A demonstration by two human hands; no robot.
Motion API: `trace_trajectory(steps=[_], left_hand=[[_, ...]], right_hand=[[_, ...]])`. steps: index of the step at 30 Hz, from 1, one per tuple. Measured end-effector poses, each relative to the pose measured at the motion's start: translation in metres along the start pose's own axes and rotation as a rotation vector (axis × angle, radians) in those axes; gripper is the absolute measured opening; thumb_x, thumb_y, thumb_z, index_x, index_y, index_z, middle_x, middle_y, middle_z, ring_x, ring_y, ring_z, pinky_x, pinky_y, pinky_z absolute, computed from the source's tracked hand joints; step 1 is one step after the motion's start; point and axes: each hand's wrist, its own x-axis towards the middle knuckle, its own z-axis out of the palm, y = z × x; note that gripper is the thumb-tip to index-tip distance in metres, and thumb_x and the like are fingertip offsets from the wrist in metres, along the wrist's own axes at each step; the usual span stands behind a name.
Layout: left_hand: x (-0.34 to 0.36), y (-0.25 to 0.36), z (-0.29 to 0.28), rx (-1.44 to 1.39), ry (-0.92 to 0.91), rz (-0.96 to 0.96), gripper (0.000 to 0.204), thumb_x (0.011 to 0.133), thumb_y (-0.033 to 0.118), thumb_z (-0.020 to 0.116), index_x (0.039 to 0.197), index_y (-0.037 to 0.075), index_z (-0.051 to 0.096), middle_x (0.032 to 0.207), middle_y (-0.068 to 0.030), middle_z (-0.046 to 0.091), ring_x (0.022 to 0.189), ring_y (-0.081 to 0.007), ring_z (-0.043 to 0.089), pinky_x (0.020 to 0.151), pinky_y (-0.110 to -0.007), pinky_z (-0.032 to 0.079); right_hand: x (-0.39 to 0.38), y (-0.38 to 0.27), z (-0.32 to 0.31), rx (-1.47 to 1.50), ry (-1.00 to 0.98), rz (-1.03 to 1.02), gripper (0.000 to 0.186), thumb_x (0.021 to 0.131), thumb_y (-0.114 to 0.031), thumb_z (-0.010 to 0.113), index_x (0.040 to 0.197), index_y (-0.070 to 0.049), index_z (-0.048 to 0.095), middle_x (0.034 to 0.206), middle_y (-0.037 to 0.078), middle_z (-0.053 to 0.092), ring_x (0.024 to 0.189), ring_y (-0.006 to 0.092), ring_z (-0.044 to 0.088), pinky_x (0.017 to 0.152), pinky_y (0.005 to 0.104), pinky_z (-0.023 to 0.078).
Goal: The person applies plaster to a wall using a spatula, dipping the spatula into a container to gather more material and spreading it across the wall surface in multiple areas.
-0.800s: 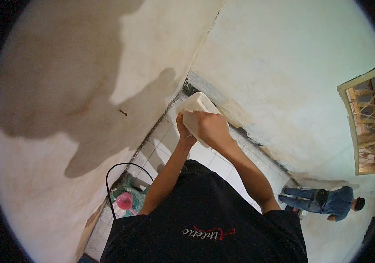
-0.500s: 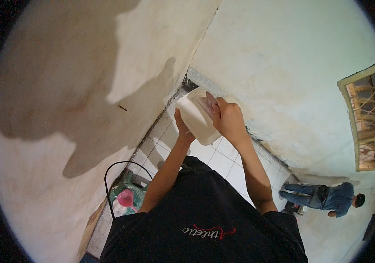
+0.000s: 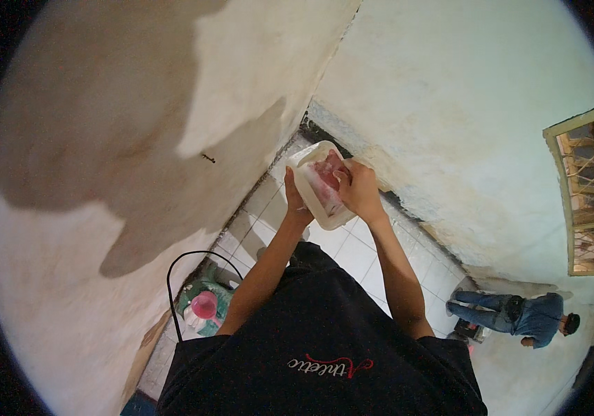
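My left hand (image 3: 297, 200) is closed around the side of a white plastic container (image 3: 336, 220), thumb up along its near-left wall. The container is tipped so that its inside shows, with whitish paste smeared in it. Pinched in my right hand (image 3: 362, 189) is a flat reddish scraper (image 3: 327, 168), its face streaked white. The scraper lies inside the container's mouth; part of it is hidden by my fingers.
Two plastered walls (image 3: 435, 125) meet at a corner ahead, above a white tiled floor (image 3: 352, 253). At lower left are a pink dipper (image 3: 204, 304) and a black cable (image 3: 170, 291). Another person (image 3: 519, 313) stands at right, below a wooden-framed window opening (image 3: 588, 194).
The container has turned so its inside faces me more. My right hand has moved slightly down with the scraper, which now lies flatter inside the container.
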Motion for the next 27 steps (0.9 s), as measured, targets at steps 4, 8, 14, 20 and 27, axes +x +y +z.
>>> trace_trajectory(steps=[4, 8, 14, 20, 27], left_hand=[[-0.008, 0.003, -0.011, 0.037, 0.029, -0.004, 0.088, 0.081, 0.074, 0.047, 0.136, 0.006, 0.043, 0.128, -0.0146, 0.054, 0.116, -0.0300, 0.054, 0.100, -0.046, 0.044], [-0.014, 0.008, -0.037, 0.007, 0.009, -0.045, 0.088, 0.082, 0.074, 0.047, 0.138, 0.007, 0.042, 0.130, -0.0139, 0.053, 0.118, -0.0299, 0.053, 0.101, -0.048, 0.043], [-0.018, 0.010, -0.004, -0.036, 0.105, -0.016, 0.087, 0.082, 0.075, 0.046, 0.140, 0.010, 0.041, 0.134, -0.0138, 0.051, 0.120, -0.0316, 0.052, 0.103, -0.050, 0.042], [-0.018, 0.010, 0.004, 0.055, 0.145, 0.086, 0.090, 0.079, 0.077, 0.047, 0.140, 0.010, 0.041, 0.134, -0.0127, 0.051, 0.121, -0.0308, 0.051, 0.104, -0.046, 0.041], [-0.016, 0.012, -0.008, 0.015, 0.054, 0.076, 0.093, 0.077, 0.077, 0.049, 0.137, 0.007, 0.043, 0.132, -0.0125, 0.053, 0.119, -0.0286, 0.053, 0.101, -0.041, 0.044]], right_hand=[[-0.008, 0.018, 0.020, 0.069, -0.048, 0.071, 0.012, 0.084, -0.006, 0.060, 0.079, 0.005, 0.061, 0.067, 0.027, 0.056, 0.058, 0.0291, 0.055, 0.057, 0.0385, 0.044], [-0.012, 0.052, 0.043, 0.218, -0.121, 0.146, 0.010, 0.085, -0.004, 0.060, 0.083, 0.006, 0.063, 0.065, 0.024, 0.056, 0.057, 0.0166, 0.048, 0.055, 0.0361, 0.042], [-0.003, 0.003, 0.007, 0.060, -0.013, 0.069, 0.008, 0.082, -0.002, 0.060, 0.079, 0.006, 0.062, 0.069, 0.024, 0.060, 0.057, 0.0279, 0.057, 0.057, 0.0378, 0.045], [-0.017, -0.047, 0.007, 0.010, 0.001, -0.050, 0.005, 0.079, -0.001, 0.059, 0.080, 0.004, 0.059, 0.074, 0.030, 0.059, 0.071, 0.0473, 0.059, 0.060, 0.0480, 0.047], [-0.017, -0.045, 0.010, 0.021, -0.031, 0.001, 0.008, 0.080, -0.004, 0.059, 0.081, 0.004, 0.058, 0.071, 0.030, 0.058, 0.069, 0.0490, 0.058, 0.061, 0.0494, 0.047]])
